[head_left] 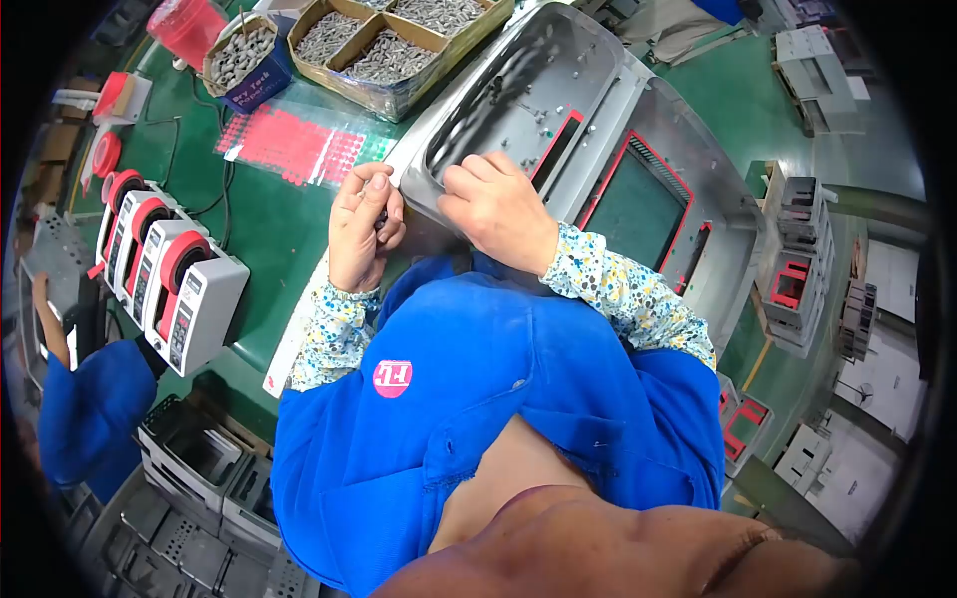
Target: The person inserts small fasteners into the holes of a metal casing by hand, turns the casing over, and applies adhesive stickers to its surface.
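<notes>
My left hand (pixel 367 227) is closed in front of my chest, its thumb against the fingers, round small dark pieces (pixel 382 220) that look like screws. To its right, my right hand (pixel 498 211) has curled fingers at the near edge of a large grey plastic housing (pixel 621 105); whatever is between those fingers is hidden. Small fasteners dot the inside of the housing, and red strips (pixel 635 149) outline its openings. Beyond my left hand is a clear sheet of red stickers (pixel 289 145).
Cardboard trays of screws (pixel 394 62) and a box of grey parts (pixel 242 57) stand at the back. Tape dispensers (pixel 184 284) line the left side of the green table (pixel 269 209). A person in blue (pixel 95 409) is at far left. Housings (pixel 793 289) are stacked right.
</notes>
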The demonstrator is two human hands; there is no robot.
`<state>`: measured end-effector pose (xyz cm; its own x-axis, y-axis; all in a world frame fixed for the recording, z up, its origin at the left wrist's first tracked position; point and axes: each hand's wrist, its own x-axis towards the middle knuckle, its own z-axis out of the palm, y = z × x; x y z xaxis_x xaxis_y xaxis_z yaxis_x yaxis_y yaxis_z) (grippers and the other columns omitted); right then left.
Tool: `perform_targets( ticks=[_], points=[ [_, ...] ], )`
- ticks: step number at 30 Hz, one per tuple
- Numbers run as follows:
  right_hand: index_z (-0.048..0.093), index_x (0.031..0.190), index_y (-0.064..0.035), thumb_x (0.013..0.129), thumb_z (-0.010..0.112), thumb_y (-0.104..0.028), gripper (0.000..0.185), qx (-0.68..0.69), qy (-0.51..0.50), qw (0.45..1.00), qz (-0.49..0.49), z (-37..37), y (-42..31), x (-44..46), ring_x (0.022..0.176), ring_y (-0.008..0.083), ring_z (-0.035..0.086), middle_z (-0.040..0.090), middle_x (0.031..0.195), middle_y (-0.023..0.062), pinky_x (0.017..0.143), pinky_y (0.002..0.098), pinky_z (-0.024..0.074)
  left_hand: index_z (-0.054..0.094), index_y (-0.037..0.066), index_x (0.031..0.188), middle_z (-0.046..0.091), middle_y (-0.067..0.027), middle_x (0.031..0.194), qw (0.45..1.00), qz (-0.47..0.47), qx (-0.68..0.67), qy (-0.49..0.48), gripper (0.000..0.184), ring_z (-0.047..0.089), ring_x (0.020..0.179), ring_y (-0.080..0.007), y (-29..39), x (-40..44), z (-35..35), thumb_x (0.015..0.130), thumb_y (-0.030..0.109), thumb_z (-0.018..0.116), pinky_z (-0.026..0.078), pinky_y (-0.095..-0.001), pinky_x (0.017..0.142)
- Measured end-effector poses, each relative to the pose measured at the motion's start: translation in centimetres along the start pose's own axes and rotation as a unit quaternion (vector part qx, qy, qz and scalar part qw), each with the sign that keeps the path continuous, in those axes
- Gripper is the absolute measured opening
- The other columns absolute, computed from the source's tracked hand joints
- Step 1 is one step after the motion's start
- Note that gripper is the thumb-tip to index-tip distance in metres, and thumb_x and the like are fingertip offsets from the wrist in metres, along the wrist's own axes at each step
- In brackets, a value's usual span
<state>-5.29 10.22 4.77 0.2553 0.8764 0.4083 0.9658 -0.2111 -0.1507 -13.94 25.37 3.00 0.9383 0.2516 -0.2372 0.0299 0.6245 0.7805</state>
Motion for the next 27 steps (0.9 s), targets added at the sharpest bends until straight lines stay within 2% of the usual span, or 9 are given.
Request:
perform_targets(
  ticks=[9, 11, 13, 14, 17, 19, 21, 24, 27],
  points=[
    [0.049, 0.058, -0.0112, 0.059, 0.05, -0.016, 0.005, -0.121, -0.022, 0.992, -0.035, 0.3, -0.3, 0.0, 0.07, 0.0153, 0.046, 0.042, 0.066, 0.0003, 0.068, 0.0285, 0.0368, 0.046, 0.005, 0.095, 0.045, -0.0001, 0.059, 0.999, -0.024, -0.022, -0.022, 0.017, 0.029, 0.04, -0.0025, -1.0, 0.2, 0.3, 0.089, 0.021, 0.043, 0.022, -0.0162, 0.035],
    [0.054, 0.064, -0.01, 0.062, 0.056, -0.016, 0.007, -0.081, -0.013, 0.996, -0.016, -1.0, 0.1, 0.3, 0.068, 0.0152, 0.048, 0.046, 0.066, 0.0001, 0.067, 0.0288, 0.0362, 0.046, 0.005, 0.098, 0.044, 0.0006, 0.059, 0.999, -0.002, -0.004, -0.041, 0.019, 0.03, 0.041, -0.0024, -1.0, 0.1, 0.9, 0.089, 0.022, 0.043, 0.023, -0.016, 0.036],
    [0.059, 0.068, -0.0081, 0.065, 0.061, -0.02, 0.012, 0.138, 0.101, 0.98, 0.1, -3.1, 0.2, 0.7, 0.068, 0.0179, 0.052, 0.051, 0.069, 0.0027, 0.064, 0.03, 0.0361, 0.046, 0.005, 0.101, 0.044, 0.0014, 0.058, 0.998, 0.02, 0.009, -0.061, 0.021, 0.03, 0.041, -0.0022, -1.1, -0.1, 2.2, 0.089, 0.022, 0.043, 0.023, -0.0157, 0.037],
    [0.06, 0.075, -0.0092, 0.069, 0.063, -0.02, 0.013, 0.207, 0.106, 0.966, 0.111, -3.3, 0.6, 0.4, 0.066, 0.0178, 0.054, 0.055, 0.07, 0.002, 0.064, 0.0309, 0.0359, 0.043, 0.005, 0.105, 0.042, 0.0019, 0.058, 0.995, 0.024, 0.021, -0.091, 0.023, 0.03, 0.042, -0.0021, -0.8, -0.3, 3.3, 0.09, 0.023, 0.041, 0.024, -0.0157, 0.037],
    [0.06, 0.074, -0.0091, 0.071, 0.061, -0.016, 0.007, 0.269, 0.117, 0.946, 0.135, -5.0, 1.0, -0.4, 0.063, 0.0168, 0.054, 0.056, 0.067, 0.0013, 0.064, 0.0297, 0.0355, 0.038, 0.006, 0.11, 0.038, 0.0029, 0.057, 0.989, 0.007, 0.007, -0.149, 0.028, 0.029, 0.044, -0.0022, -0.7, 0.0, 5.9, 0.09, 0.025, 0.041, 0.024, -0.016, 0.038],
    [0.06, 0.072, -0.0093, 0.07, 0.06, -0.013, 0.004, 0.245, 0.143, 0.946, 0.158, -6.5, 1.6, -1.7, 0.061, 0.0166, 0.054, 0.058, 0.067, 0.0012, 0.062, 0.0286, 0.0351, 0.044, 0.006, 0.104, 0.041, 0.002, 0.058, 0.987, -0.05, -0.013, -0.154, 0.024, 0.029, 0.043, -0.0028, -1.2, 0.8, 6.6, 0.089, 0.024, 0.044, 0.023, -0.017, 0.038],
    [0.061, 0.077, -0.0084, 0.07, 0.061, -0.009, 0.008, 0.156, 0.047, 0.965, 0.207, -8.2, 3.1, -4.1, 0.068, 0.0171, 0.053, 0.058, 0.073, 0.0014, 0.07, 0.03, 0.0353, 0.046, 0.005, 0.095, 0.043, 0.0004, 0.06, 0.988, -0.086, -0.009, -0.13, 0.02, 0.028, 0.042, -0.0038, -1.8, 1.4, 6.2, 0.09, 0.023, 0.04, 0.022, -0.0174, 0.036],
    [0.061, 0.074, -0.0103, 0.068, 0.06, -0.011, 0.006, 0.051, -0.049, 0.972, 0.224, -8.1, 4.0, -7.3, 0.073, 0.0169, 0.051, 0.055, 0.074, 0.0003, 0.078, 0.0323, 0.0326, 0.045, 0.004, 0.094, 0.044, -0.0023, 0.063, 0.975, -0.142, -0.075, -0.155, 0.021, 0.026, 0.04, -0.0042, -1.7, 1.7, 5.3, 0.089, 0.017, 0.029, 0.019, -0.017, 0.034],
    [0.061, 0.068, -0.0108, 0.066, 0.059, -0.012, 0.003, 0.014, 0.008, 0.978, 0.207, -6.4, 3.7, -7.4, 0.077, 0.0187, 0.049, 0.053, 0.072, 0.0003, 0.08, 0.0363, 0.0318, 0.044, 0.005, 0.095, 0.044, -0.0027, 0.063, 0.972, -0.139, -0.087, -0.169, 0.019, 0.026, 0.04, -0.0041, -2.0, 1.5, 5.9, 0.088, 0.014, 0.03, 0.02, -0.0168, 0.034]
  ],
)
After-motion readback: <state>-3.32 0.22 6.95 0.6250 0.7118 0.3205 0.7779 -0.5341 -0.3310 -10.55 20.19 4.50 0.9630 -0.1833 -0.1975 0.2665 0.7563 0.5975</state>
